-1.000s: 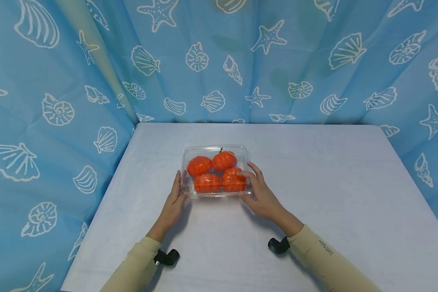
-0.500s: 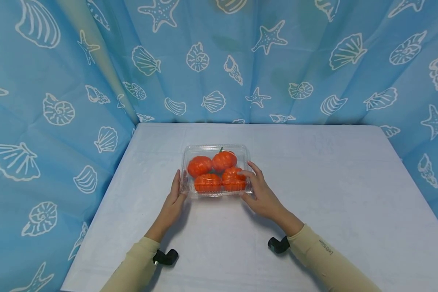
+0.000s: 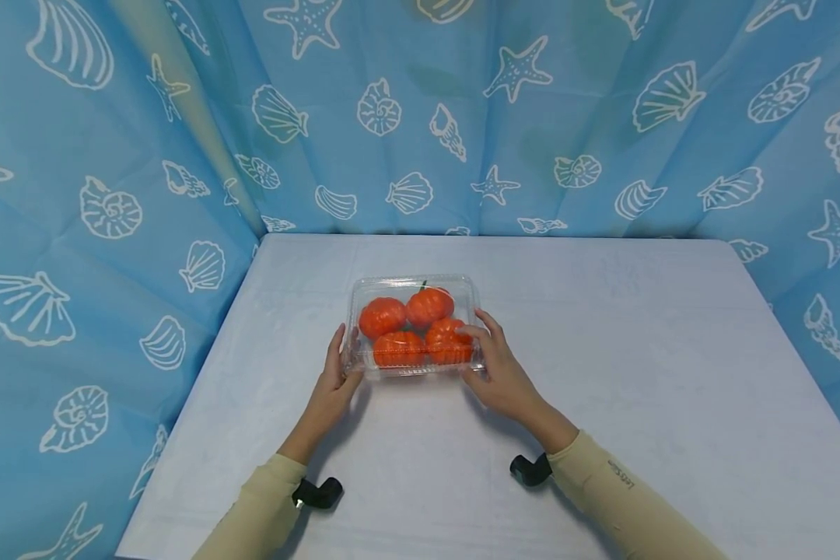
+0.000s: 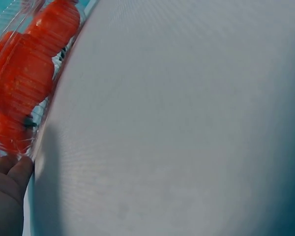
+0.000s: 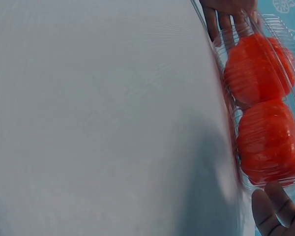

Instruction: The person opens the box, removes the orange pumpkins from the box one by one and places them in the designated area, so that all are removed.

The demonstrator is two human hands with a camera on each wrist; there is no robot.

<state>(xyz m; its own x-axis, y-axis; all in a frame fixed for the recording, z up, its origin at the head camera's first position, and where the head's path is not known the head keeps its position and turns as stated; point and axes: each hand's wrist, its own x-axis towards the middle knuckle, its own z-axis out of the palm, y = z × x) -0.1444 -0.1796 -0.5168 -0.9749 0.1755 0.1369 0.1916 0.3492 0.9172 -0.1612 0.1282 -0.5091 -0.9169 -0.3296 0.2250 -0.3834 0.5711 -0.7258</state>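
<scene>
Enclosing orange fruits [image 3: 400, 349]: clear box [image 3: 465, 294] (blue shell-print curtain [image 3: 406, 117] behind table [image 3: 637, 373]).

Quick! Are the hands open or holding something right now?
Left hand: holding the clear box at its left end.
Right hand: holding the clear box at its right end.

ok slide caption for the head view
Left hand and right hand hold a clear box of four ribbed orange-red items.
</scene>
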